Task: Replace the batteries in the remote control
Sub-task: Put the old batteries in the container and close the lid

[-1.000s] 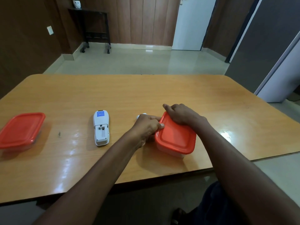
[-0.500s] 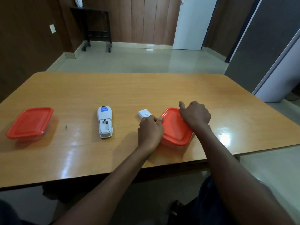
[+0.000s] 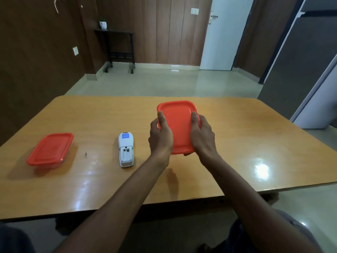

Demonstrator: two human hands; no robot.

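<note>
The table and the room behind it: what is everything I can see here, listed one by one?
Table: one, glossy orange-brown wood, fills the middle of the view.
Held container: one, orange-red lid, lifted above the table between both hands.
Second container: one, orange-red lid on a clear base, resting at the table's left.
Remote control: one, white with a blue label, lying back side up left of the hands, battery bay open.
Small dark speck: one, on the table between the second container and the remote control; too small to identify.
Stand: one, black, on wheels, against the far wall.
Door: one, white, far right of the wall.
Left hand: gripping the held container's left edge.
Right hand: gripping its right edge.
</note>
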